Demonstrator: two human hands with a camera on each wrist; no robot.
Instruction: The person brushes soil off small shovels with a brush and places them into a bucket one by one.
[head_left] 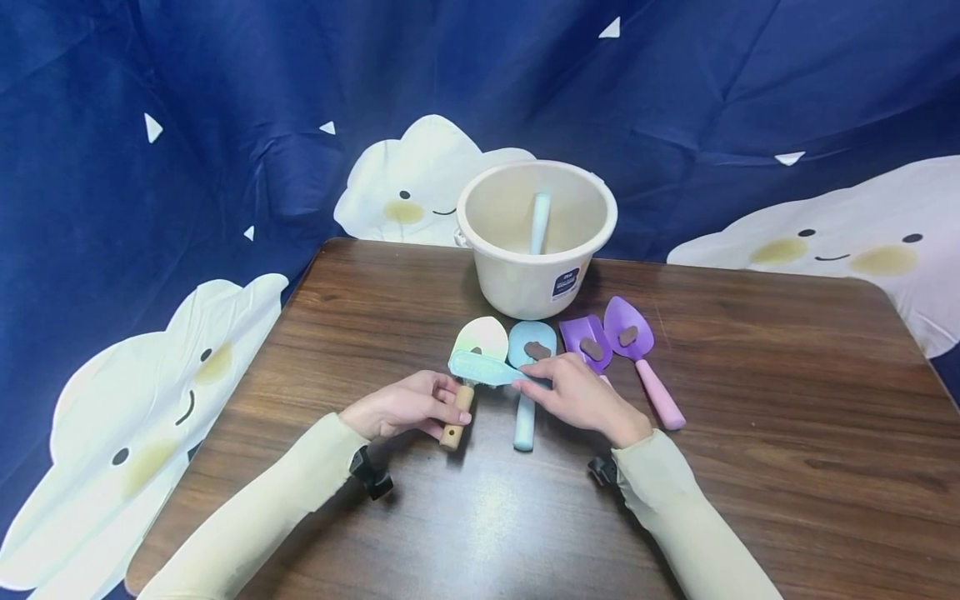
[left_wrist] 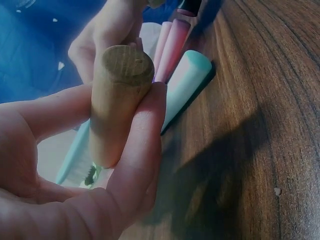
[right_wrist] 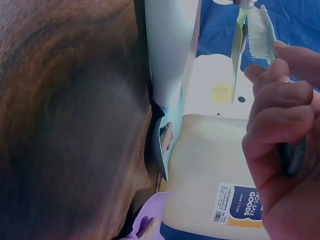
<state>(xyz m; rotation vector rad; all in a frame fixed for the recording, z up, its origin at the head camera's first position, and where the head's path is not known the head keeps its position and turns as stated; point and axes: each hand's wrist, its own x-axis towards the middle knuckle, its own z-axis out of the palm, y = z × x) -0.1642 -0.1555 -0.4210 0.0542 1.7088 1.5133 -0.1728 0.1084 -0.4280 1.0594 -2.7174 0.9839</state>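
Observation:
My left hand (head_left: 408, 404) grips the wooden handle (left_wrist: 122, 100) of a small shovel, holding it tilted above the table. Its pale green-white blade (head_left: 482, 333) points away from me, with a dark lump on it partly hidden. In my right hand (head_left: 585, 393), a light-blue brush (head_left: 480, 367) is pinched between thumb and fingers. The brush lies crosswise over the lower blade in the head view; its white bristles (right_wrist: 257, 37) face the blade in the right wrist view. Whether they touch it I cannot tell. Under my right hand lies a blue shovel (head_left: 524, 425) bearing a brown lump (head_left: 537, 351).
A cream bucket (head_left: 517, 287) stands behind the shovels, a light-blue handle (head_left: 540, 221) leaning inside. Right of the blue shovel lie a square purple shovel (head_left: 576, 333) and a pointed purple shovel (head_left: 621, 315) with a pink handle (head_left: 660, 396), each holding a brown lump. A blue curtain (head_left: 600, 100) hangs behind.

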